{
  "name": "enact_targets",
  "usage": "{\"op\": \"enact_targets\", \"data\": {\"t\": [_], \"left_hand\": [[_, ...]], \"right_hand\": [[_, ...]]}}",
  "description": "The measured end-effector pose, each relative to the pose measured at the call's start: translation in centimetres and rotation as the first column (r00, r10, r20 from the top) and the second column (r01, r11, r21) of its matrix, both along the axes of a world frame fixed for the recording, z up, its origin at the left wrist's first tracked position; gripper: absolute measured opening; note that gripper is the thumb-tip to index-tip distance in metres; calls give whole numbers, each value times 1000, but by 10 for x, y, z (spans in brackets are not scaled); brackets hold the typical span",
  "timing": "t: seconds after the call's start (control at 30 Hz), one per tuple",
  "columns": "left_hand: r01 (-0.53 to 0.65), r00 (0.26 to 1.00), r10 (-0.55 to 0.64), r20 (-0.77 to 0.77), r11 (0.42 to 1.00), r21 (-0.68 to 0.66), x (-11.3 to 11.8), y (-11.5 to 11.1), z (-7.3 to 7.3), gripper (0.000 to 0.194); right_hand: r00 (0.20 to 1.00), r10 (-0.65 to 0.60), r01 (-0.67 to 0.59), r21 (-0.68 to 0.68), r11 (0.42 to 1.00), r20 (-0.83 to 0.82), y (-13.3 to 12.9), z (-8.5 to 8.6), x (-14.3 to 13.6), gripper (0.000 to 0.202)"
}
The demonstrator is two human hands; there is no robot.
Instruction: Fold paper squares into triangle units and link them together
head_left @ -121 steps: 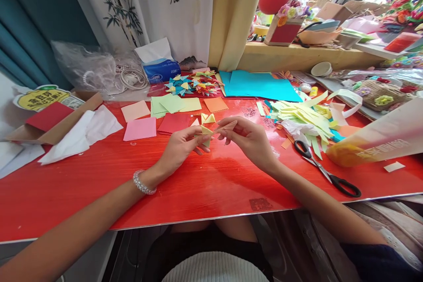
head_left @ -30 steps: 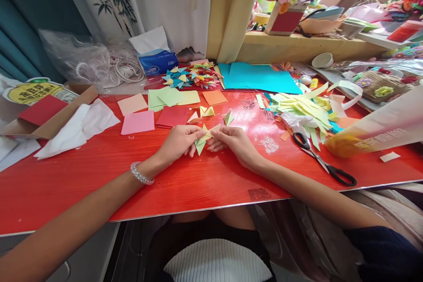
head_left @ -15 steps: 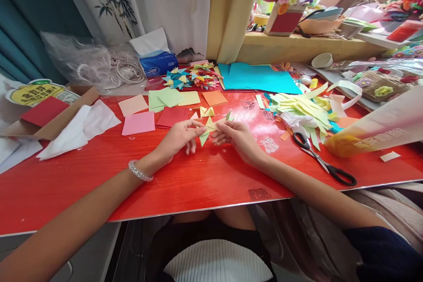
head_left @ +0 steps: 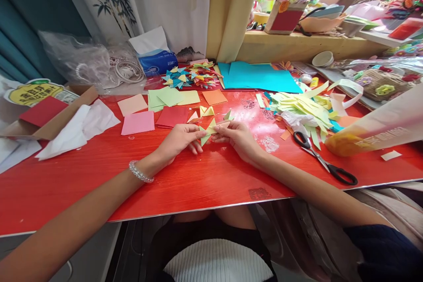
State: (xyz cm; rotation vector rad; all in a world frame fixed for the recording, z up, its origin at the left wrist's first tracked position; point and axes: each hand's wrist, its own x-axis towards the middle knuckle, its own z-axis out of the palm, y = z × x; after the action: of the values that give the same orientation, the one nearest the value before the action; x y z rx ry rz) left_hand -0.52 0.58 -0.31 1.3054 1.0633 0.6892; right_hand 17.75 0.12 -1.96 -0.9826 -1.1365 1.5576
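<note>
Between my two hands is a folded paper piece (head_left: 210, 129) in pale yellow and light green, with pointed corners. My left hand (head_left: 183, 137) pinches its green, left side between thumb and fingers. On the other side, my right hand (head_left: 237, 137) grips it, thumb on top; a peach part shows by the fingertips. Just beyond the hands lie small folded yellow pieces (head_left: 206, 111), a folded peach piece (head_left: 193, 117) and a folded green piece (head_left: 228, 115). Square sheets are stacked past my left hand: red (head_left: 172, 116), pink (head_left: 138, 123), peach (head_left: 132, 105), green (head_left: 168, 97) and orange (head_left: 214, 97).
Black-handled scissors (head_left: 319, 157) lie right of my right arm, beside yellow-green paper strips (head_left: 299, 108) and a translucent bag (head_left: 380, 128). Blue sheets (head_left: 259, 78) and pointed paper models (head_left: 191, 76) are at the back. A cardboard box (head_left: 56, 119) and white tissue (head_left: 81, 130) lie left.
The folded paper has tilted and shifted slightly between my fingers, its yellow point now leaning to the right. Both hands keep their pinch in nearly the same place.
</note>
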Motion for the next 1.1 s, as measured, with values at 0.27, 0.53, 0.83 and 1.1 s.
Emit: {"op": "enact_targets", "data": {"t": [0.27, 0.53, 0.83, 1.1], "left_hand": [[3, 998, 0, -64, 999, 38, -1, -1, -4, 26], [92, 988, -81, -129, 992, 82, -6, 1, -2, 26], [228, 959, -218, -183, 973, 35, -10, 6, 1, 26], [236, 957, -222, -187, 970, 55, -11, 8, -2, 28]], "right_hand": [[996, -35, 31, 54, 998, 78, -4, 2, -4, 27], [955, 105, -133, 82, 988, 279, 1, 11, -2, 33], [314, -288, -473, 412, 779, 905, 63, 39, 13, 29], [-66, -246, -710, 128, 692, 967, 113, 49, 9, 30]]}}
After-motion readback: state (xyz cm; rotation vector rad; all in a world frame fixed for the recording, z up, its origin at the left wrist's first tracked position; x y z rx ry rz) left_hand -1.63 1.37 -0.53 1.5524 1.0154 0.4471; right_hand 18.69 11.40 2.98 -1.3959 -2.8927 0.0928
